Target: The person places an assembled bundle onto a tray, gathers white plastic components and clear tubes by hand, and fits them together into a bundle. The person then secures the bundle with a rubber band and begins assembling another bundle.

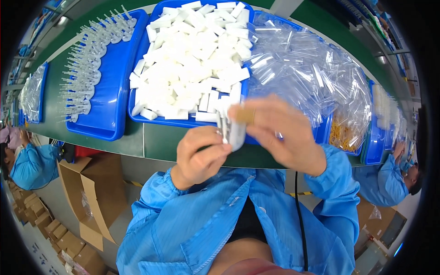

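In front of my chest, my left hand (201, 153) pinches a small whitish, see-through plastic piece (236, 136) between thumb and fingers. My right hand (280, 133) comes in from the other side, its fingers closed at the top of that piece; motion blurs them, and what they grip is hidden. A tan strip (244, 114) wraps one right finger. Just beyond both hands, a blue tray (172, 122) is heaped with white rectangular blocks (192, 59).
Clear plastic sleeves (293, 64) fill a tray at the right, near thin yellow-orange pieces (341, 137). On the left, a blue tray (107, 87) holds rows of clear spiked parts (85, 73). Below the green bench (158, 149) stands an open carton (101, 188). Co-workers (34, 165) sit at both sides.
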Demonstrator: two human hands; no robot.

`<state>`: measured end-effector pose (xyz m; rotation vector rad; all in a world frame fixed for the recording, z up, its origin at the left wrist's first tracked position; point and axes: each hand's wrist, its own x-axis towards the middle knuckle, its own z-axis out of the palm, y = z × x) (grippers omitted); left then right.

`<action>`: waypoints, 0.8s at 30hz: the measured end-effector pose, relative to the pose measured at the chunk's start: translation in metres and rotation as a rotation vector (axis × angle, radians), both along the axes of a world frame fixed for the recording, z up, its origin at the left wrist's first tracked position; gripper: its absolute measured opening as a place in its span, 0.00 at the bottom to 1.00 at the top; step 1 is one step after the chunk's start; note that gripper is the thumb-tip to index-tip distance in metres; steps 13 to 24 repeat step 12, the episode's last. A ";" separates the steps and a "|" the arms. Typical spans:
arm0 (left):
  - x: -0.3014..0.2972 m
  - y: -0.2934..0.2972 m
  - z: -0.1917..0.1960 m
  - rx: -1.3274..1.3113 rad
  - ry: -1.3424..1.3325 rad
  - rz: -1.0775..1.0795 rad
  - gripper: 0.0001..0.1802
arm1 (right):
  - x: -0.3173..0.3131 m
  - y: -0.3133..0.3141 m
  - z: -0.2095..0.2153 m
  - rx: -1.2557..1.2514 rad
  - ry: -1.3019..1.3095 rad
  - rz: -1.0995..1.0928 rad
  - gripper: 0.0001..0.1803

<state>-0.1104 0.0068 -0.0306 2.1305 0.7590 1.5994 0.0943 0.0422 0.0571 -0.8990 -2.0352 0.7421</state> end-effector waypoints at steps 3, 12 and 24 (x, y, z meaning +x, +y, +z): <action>-0.010 0.000 -0.001 -0.080 0.067 0.230 0.25 | -0.014 0.042 -0.004 0.087 -0.093 -0.061 0.12; -0.011 0.008 -0.011 -0.086 0.063 0.237 0.25 | -0.058 0.110 -0.030 0.237 -0.671 0.078 0.16; -0.011 0.008 -0.011 -0.086 0.063 0.237 0.25 | -0.058 0.110 -0.030 0.237 -0.671 0.078 0.16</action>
